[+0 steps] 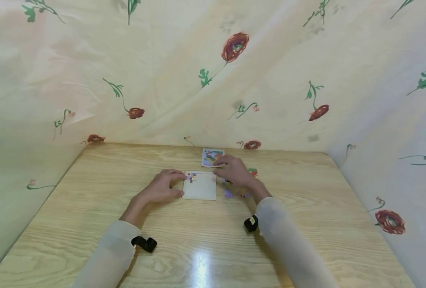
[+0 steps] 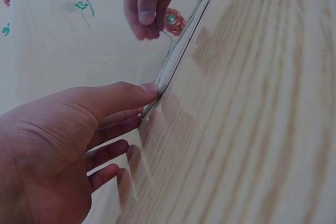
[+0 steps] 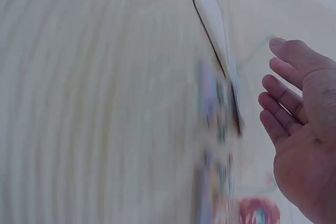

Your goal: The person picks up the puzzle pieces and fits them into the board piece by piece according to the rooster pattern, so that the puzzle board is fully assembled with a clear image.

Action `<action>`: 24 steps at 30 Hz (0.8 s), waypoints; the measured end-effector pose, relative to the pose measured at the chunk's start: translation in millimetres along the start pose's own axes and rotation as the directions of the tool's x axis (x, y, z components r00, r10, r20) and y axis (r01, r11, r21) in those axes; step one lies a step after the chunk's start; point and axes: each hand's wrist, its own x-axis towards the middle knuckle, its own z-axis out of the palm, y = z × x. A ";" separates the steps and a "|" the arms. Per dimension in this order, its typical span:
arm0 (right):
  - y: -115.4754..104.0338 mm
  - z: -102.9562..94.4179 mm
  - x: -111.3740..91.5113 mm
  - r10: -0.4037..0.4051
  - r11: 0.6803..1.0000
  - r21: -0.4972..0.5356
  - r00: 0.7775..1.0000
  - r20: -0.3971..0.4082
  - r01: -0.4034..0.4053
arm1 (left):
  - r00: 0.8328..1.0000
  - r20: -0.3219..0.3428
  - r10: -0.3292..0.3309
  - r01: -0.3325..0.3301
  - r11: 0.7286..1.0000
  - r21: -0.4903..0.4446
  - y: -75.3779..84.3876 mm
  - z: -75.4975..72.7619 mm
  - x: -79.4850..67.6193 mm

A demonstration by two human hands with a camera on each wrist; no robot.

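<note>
Lying flat on the wooden table (image 1: 177, 228), the pale board (image 1: 201, 190) bears a small colourful patch (image 1: 192, 177) at its far left corner. Your left hand (image 1: 162, 186) touches its left edge, fingers relaxed; your right hand (image 1: 231, 171) hovers empty near its far right corner.

Board: white, lying flat (image 1: 200, 190), coloured piece (image 1: 191, 177) in its far left corner.
Picture card: multicoloured (image 1: 209, 155), just beyond the board.
Loose pieces: colourful (image 1: 229, 194), right of it, partly hidden.
</note>
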 end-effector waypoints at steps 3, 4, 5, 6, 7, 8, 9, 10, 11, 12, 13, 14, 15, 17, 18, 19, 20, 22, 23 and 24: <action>10.3 -15.9 -10.4 0.009 1.000 -0.009 1.000 -0.030 -0.009 | 1.000 0.000 0.009 -0.009 1.000 -0.003 -0.8 0.0 -1.2; 14.4 -20.7 -13.7 0.011 1.000 -0.015 0.999 -0.040 -0.011 | 1.000 0.001 0.010 -0.010 1.000 -0.005 -1.0 0.0 -1.4; 18.4 -25.5 -17.4 0.008 1.000 -0.024 0.999 -0.050 -0.010 | 1.000 0.001 0.011 -0.011 1.000 -0.005 -1.3 0.0 -1.4; 22.6 -29.8 -20.6 0.007 0.999 -0.037 0.998 -0.060 -0.009 | 1.000 0.000 0.012 -0.012 1.000 -0.003 -1.8 0.1 -1.2; 26.6 -34.0 -23.9 0.009 0.999 -0.041 0.998 -0.070 -0.012 | 1.000 -0.001 0.014 -0.014 1.000 0.000 -2.1 0.1 -1.0; 30.7 -37.7 -26.4 0.015 0.999 -0.049 0.997 -0.078 -0.018 | 1.000 -0.001 0.013 -0.013 1.000 0.001 -2.5 0.3 -0.8; 34.5 -41.3 -28.8 0.021 0.998 -0.053 0.996 -0.083 -0.025 | 1.000 -0.001 0.013 -0.013 1.000 0.002 -2.8 0.3 -0.5; 37.7 -44.7 -31.0 0.030 0.998 -0.057 0.996 -0.087 -0.035 | 1.000 -0.001 0.012 -0.012 1.000 0.001 -2.9 0.3 -0.4; 40.5 -47.6 -33.0 0.040 0.997 -0.064 0.995 -0.091 -0.046 | 1.000 -0.001 0.011 -0.011 1.000 0.002 -3.1 0.4 -0.3; 43.2 -50.4 -34.7 0.052 0.996 -0.065 0.994 -0.093 -0.059 | 1.000 -0.001 0.010 -0.010 1.000 0.002 -3.3 0.5 -0.3; 45.7 -53.2 -36.0 0.065 0.996 -0.062 0.993 -0.094 -0.071 | 1.000 -0.001 0.008 -0.008 1.000 0.002 -3.2 0.5 -0.3; 47.9 -55.5 -37.1 0.075 0.995 -0.062 0.993 -0.095 -0.081 | 1.000 0.000 0.006 -0.006 1.000 0.003 -3.2 0.6 -0.2; 50.3 -57.5 -37.9 0.084 0.994 -0.061 0.992 -0.096 -0.090 | 1.000 0.000 0.005 -0.005 1.000 0.005 -3.2 0.5 -0.2; 54.5 -60.3 -39.1 0.106 0.993 -0.049 0.990 -0.094 -0.111 | 1.000 0.000 0.004 -0.004 1.000 0.005 -3.1 0.5 0.0; 56.9 -61.2 -39.4 0.112 0.992 -0.047 0.989 -0.092 -0.117 | 1.000 0.001 0.003 -0.003 1.000 0.005 -3.1 0.5 0.2; 59.3 -61.7 -39.5 0.114 0.992 -0.047 0.989 -0.091 -0.119 | 1.000 0.001 0.003 -0.003 1.000 0.005 -3.1 0.4 0.2; 61.8 -61.8 -39.5 0.114 0.992 -0.047 0.990 -0.088 -0.119 | 1.000 0.001 0.003 -0.003 1.000 0.005 -3.1 0.4 0.3; 67.4 -61.4 -39.2 0.114 0.992 -0.045 0.990 -0.084 -0.118 | 1.000 0.004 0.001 -0.001 1.000 -0.001 -3.1 0.4 0.6; 70.2 -61.1 -39.0 0.112 0.992 -0.049 0.990 -0.084 -0.116 | 1.000 0.005 0.001 -0.001 1.000 -0.001 -3.1 0.4 0.7; 73.1 -60.8 -38.8 0.110 0.992 -0.051 0.990 -0.084 -0.114 | 1.000 0.006 0.000 0.000 1.000 -0.003 -3.1 0.5 0.8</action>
